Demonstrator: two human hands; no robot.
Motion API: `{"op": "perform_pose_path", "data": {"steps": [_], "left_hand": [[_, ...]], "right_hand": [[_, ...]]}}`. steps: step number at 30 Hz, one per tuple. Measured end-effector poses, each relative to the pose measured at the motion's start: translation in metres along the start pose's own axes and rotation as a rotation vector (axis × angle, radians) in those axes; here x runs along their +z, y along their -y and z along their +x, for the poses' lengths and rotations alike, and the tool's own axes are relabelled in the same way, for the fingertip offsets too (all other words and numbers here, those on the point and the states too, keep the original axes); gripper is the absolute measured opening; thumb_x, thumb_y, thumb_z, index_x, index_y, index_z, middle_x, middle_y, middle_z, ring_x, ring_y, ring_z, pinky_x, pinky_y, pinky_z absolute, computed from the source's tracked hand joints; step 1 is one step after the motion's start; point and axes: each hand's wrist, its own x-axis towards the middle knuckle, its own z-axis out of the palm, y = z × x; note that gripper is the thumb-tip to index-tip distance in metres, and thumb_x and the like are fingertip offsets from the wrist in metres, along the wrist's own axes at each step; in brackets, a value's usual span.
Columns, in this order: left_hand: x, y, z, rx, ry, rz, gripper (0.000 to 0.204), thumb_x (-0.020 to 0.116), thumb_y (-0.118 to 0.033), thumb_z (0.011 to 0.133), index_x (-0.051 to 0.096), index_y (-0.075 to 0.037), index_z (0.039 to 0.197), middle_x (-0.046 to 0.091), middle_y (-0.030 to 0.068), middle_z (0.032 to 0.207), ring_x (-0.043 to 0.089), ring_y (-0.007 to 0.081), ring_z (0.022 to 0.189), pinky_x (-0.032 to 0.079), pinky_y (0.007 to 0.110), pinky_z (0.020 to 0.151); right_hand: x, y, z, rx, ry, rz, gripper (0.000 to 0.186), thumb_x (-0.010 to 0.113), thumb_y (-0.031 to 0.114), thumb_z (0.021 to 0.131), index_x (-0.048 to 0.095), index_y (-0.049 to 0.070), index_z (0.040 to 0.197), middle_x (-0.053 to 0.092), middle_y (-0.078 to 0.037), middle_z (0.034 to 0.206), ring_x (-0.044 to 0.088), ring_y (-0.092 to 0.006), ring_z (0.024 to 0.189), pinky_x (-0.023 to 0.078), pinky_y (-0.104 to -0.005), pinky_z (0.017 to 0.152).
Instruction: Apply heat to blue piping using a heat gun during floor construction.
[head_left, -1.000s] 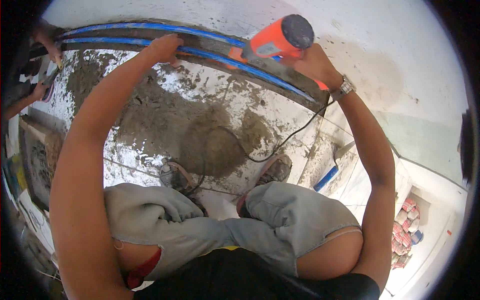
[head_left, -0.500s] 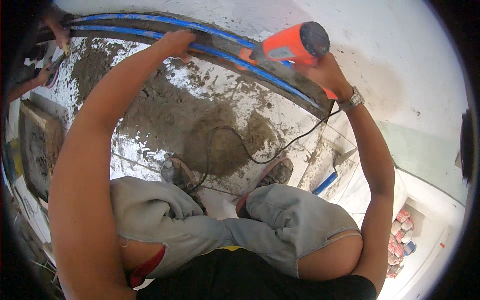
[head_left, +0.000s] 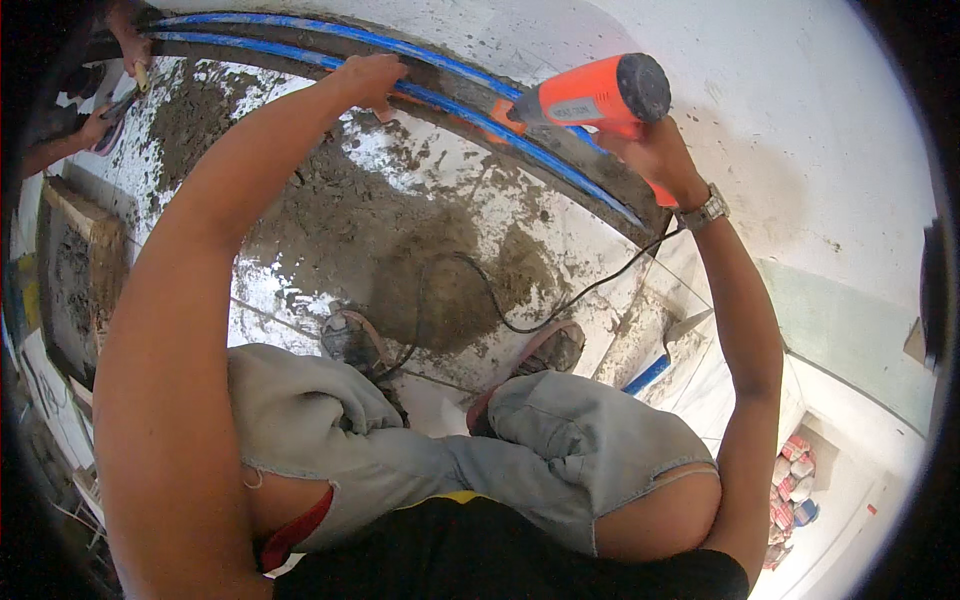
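Observation:
An orange heat gun (head_left: 575,97) with a dark rear cap is in my right hand (head_left: 660,160), fingers round its handle. Its dark nozzle points left at an orange piece (head_left: 506,117) between two blue pipes, and a black cord (head_left: 590,290) trails from it across the floor. Along the foot of the wall run the near blue pipe (head_left: 550,160) and the far blue pipe (head_left: 440,65). My left hand (head_left: 372,78) is closed over the near pipe, left of the nozzle; its fingertips are partly hidden. More orange shows beside that hand.
Wet grey mortar (head_left: 330,230) covers much of the white tiled floor. A blue-handled trowel (head_left: 650,374) lies right of my feet. At the far left are another person's hands (head_left: 97,128) with a tool, above a wooden-edged box (head_left: 95,225). Red-and-white bags (head_left: 790,485) are at lower right.
The view has shifted slightly. The heat gun sits a little lower and further right in the picture, its nozzle still at the orange piece. My left hand stays on the pipe.

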Motion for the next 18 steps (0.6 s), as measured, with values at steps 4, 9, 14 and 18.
{"op": "perform_pose_path", "data": {"steps": [4, 9, 14, 18], "left_hand": [[-0.009, -0.008, 0.003, -0.029, 0.075, 0.018, 0.075, 0.090, -0.036, 0.060, 0.059, -0.011, 0.123, 0.060, 0.0087, 0.124, 0.057, 0.0288, 0.122, 0.052, 0.048, 0.092], [-0.007, -0.001, 0.001, 0.021, -0.027, 0.011, 0.072, 0.091, -0.034, 0.059, 0.060, -0.011, 0.119, 0.061, 0.0088, 0.119, 0.059, 0.0295, 0.118, 0.053, 0.049, 0.089], [-0.003, -0.007, 0.002, 0.003, 0.035, -0.006, 0.076, 0.089, -0.031, 0.060, 0.056, -0.010, 0.125, 0.058, 0.0096, 0.125, 0.056, 0.0319, 0.121, 0.052, 0.050, 0.091], [0.006, -0.001, 0.002, 0.024, -0.055, 0.000, 0.069, 0.090, -0.033, 0.059, 0.060, -0.010, 0.116, 0.061, 0.0084, 0.119, 0.059, 0.0312, 0.118, 0.053, 0.050, 0.088]], "right_hand": [[-0.004, -0.003, -0.001, 0.021, 0.019, -0.038, 0.032, 0.077, 0.018, 0.081, 0.069, 0.003, 0.107, 0.068, -0.004, 0.081, 0.061, -0.0105, 0.068, 0.049, -0.0292, 0.061], [-0.015, -0.010, -0.012, 0.001, 0.001, -0.013, 0.033, 0.079, 0.018, 0.080, 0.068, 0.002, 0.107, 0.068, -0.003, 0.081, 0.062, -0.0108, 0.066, 0.049, -0.0295, 0.059], [-0.020, -0.029, -0.021, 0.237, 0.046, -0.108, 0.036, 0.081, 0.019, 0.079, 0.067, 0.000, 0.108, 0.069, -0.004, 0.082, 0.062, -0.0109, 0.065, 0.050, -0.0285, 0.059], [-0.012, -0.023, -0.017, 0.144, 0.027, -0.004, 0.035, 0.080, 0.019, 0.080, 0.067, 0.000, 0.108, 0.069, -0.004, 0.082, 0.062, -0.0108, 0.066, 0.050, -0.0277, 0.060]]}}
